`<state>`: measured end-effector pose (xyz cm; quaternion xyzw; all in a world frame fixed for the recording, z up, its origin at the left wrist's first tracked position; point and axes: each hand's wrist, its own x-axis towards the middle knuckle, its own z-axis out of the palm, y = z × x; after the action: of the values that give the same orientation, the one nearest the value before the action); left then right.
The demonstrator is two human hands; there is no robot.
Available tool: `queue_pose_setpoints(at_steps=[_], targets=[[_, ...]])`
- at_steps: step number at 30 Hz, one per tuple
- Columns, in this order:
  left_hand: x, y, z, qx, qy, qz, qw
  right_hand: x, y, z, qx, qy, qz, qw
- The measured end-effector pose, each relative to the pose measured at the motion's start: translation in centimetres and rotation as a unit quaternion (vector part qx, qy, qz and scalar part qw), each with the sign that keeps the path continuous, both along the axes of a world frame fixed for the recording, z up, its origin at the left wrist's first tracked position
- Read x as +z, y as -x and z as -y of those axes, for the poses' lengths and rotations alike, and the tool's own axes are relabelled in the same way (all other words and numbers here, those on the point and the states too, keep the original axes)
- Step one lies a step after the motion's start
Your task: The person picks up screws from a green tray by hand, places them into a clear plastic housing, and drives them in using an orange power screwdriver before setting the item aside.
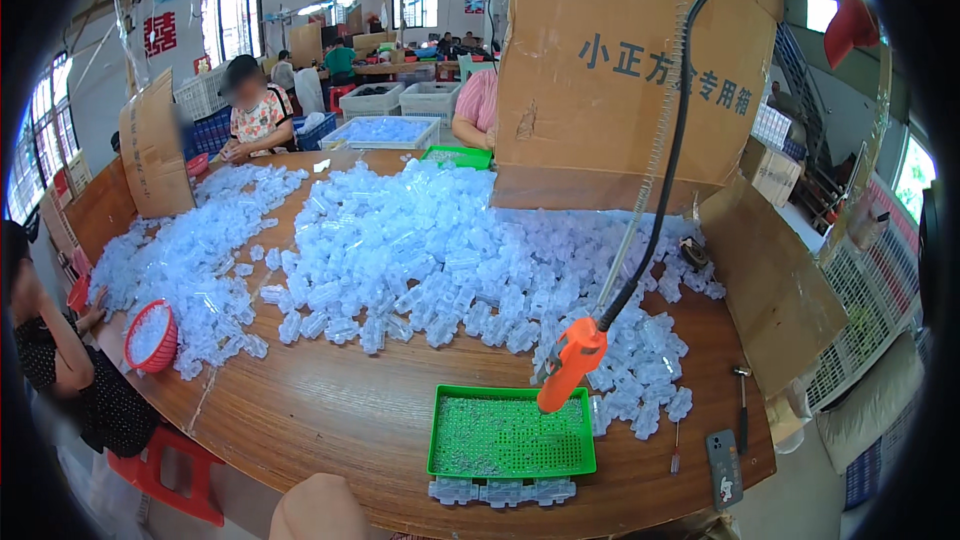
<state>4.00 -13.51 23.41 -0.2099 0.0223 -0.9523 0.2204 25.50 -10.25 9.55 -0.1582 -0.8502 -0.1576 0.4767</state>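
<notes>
Neither of my hands shows in the head view. A bare, rounded part of my body (318, 512) comes up at the lower edge; I cannot tell whether it is a knee or an arm. Nearest to it on the table lies a green mesh tray (545, 450) with many small grey metal pieces in it. A row of several clear plastic pieces (500, 492) sits against the tray's near side. Over the tray's far right corner hangs an orange electric screwdriver (575, 365) on a black cord and a coiled spring. No hand touches it.
A large heap of clear plastic pieces (420, 230) covers the wooden table's (330, 390) middle. A cardboard box (640, 70) stands behind it. At right lie a phone (725, 468), a hammer (742, 410) and a thin screwdriver (675, 462). Co-workers sit at left, beside a red basket (152, 338), and beyond.
</notes>
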Motion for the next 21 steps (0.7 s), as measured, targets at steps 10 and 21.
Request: queue_pose_setpoints(at_steps=[10,21], targets=[[-5.3,0.5,-3.1,-0.04,0.054,-0.073,0.995,-5.3,-4.1,5.2,-0.176,0.019,0.2,0.964],[-5.0,3.0,-0.9,0.036,0.115,-0.231,0.965,-2.7,-3.3,3.3,-0.218,0.036,0.069,0.973]])
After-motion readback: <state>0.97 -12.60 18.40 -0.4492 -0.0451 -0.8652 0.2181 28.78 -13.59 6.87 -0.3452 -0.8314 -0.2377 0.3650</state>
